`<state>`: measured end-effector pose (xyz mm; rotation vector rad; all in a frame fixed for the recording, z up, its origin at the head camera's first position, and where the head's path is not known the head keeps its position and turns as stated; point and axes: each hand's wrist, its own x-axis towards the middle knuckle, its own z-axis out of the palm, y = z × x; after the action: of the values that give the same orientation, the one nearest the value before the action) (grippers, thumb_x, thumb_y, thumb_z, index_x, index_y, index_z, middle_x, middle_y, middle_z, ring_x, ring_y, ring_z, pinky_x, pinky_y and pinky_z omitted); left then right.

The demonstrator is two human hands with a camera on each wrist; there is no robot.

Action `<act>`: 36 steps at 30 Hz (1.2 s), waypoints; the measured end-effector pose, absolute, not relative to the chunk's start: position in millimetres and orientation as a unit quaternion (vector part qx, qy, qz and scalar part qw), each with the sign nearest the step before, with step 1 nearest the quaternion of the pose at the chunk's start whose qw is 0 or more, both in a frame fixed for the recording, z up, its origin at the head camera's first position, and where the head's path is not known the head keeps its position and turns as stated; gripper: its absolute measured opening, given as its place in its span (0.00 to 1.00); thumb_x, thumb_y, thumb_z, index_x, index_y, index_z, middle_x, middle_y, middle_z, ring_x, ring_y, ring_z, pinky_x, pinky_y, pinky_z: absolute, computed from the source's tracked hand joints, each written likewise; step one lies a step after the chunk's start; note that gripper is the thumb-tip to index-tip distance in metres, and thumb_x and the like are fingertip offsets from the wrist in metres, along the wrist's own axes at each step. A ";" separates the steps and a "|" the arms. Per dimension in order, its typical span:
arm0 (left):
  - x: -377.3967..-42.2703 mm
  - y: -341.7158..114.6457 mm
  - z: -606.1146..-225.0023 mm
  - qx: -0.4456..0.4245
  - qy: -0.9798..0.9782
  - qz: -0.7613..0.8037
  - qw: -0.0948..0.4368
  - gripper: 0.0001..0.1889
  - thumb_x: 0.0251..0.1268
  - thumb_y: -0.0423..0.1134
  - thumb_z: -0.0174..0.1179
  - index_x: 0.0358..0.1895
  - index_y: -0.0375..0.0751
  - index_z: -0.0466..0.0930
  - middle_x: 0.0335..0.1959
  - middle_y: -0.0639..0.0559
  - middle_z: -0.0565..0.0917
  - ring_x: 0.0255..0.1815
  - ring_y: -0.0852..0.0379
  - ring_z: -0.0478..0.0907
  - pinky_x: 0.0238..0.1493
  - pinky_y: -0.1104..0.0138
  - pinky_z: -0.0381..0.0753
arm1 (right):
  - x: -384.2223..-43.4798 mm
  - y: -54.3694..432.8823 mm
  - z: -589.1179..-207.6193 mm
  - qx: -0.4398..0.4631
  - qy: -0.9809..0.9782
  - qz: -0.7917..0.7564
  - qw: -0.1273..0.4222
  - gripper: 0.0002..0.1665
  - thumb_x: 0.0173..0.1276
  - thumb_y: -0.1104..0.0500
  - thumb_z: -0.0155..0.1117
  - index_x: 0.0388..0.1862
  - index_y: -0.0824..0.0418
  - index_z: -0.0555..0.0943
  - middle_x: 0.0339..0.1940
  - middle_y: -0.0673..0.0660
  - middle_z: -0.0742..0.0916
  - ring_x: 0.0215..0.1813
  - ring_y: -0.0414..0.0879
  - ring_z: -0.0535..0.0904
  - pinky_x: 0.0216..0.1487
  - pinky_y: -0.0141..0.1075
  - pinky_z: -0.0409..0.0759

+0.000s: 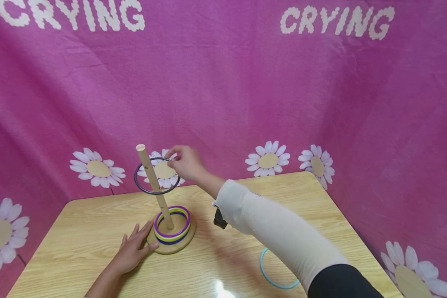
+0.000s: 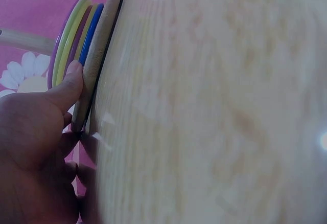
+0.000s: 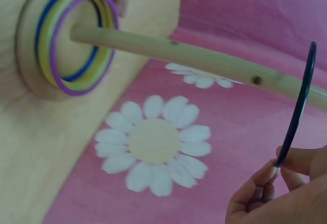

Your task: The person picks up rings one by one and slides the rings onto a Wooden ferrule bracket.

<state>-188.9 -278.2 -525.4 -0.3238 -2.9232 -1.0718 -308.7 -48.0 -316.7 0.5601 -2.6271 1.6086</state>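
Observation:
A wooden post (image 1: 150, 171) rises from a round wooden base (image 1: 191, 237) on the table. Purple (image 3: 52, 55), yellow (image 3: 45, 50) and blue (image 2: 91, 24) rings lie stacked around its foot. Up near the top, my right hand (image 1: 188, 163) pinches a black ring (image 3: 297, 112) by its right side between thumb and fingertips. The black ring encircles the post, tilted and well above the stack. My left hand (image 1: 132, 251) rests on the table at the base's left edge, fingers spread and thumb touching the base.
A light blue ring (image 1: 279, 286) lies flat near the front right, partly hidden by the right sleeve (image 1: 279, 223). Pink cloth (image 1: 223, 91) with printed daisies stands behind and beside the wooden table (image 1: 227, 265).

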 end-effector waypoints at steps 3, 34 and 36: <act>-188.6 -277.9 -525.6 -0.104 -0.933 -0.344 0.006 0.42 0.71 0.51 0.65 0.80 0.35 0.59 0.80 0.36 0.61 0.80 0.21 0.42 0.69 0.22 0.32 | -308.3 -49.3 -334.5 0.176 -0.837 0.518 0.009 0.08 0.67 0.69 0.70 0.44 0.62 0.88 0.26 0.53 0.87 0.22 0.36 0.73 0.21 0.25 0.70; -188.6 -277.1 -524.6 -0.104 -0.933 -0.344 0.011 0.41 0.71 0.50 0.65 0.80 0.35 0.60 0.80 0.35 0.62 0.80 0.21 0.43 0.68 0.21 0.33 | -289.6 -53.4 -473.4 0.079 -0.879 0.470 0.019 0.06 0.64 0.65 0.71 0.37 0.55 0.88 0.22 0.46 0.82 0.25 0.37 0.73 0.26 0.29 0.69; -188.9 -277.2 -524.3 -0.104 -0.934 -0.343 0.008 0.41 0.71 0.50 0.65 0.80 0.35 0.60 0.80 0.35 0.61 0.80 0.21 0.43 0.68 0.21 0.33 | -289.3 -53.9 -474.8 0.070 -0.880 0.470 0.016 0.05 0.64 0.65 0.71 0.36 0.54 0.88 0.22 0.46 0.82 0.25 0.37 0.73 0.26 0.29 0.69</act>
<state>-188.9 -277.2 -524.3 -0.3243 -2.9183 -1.0727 -289.3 -53.9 -474.8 0.2181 -2.7361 1.4630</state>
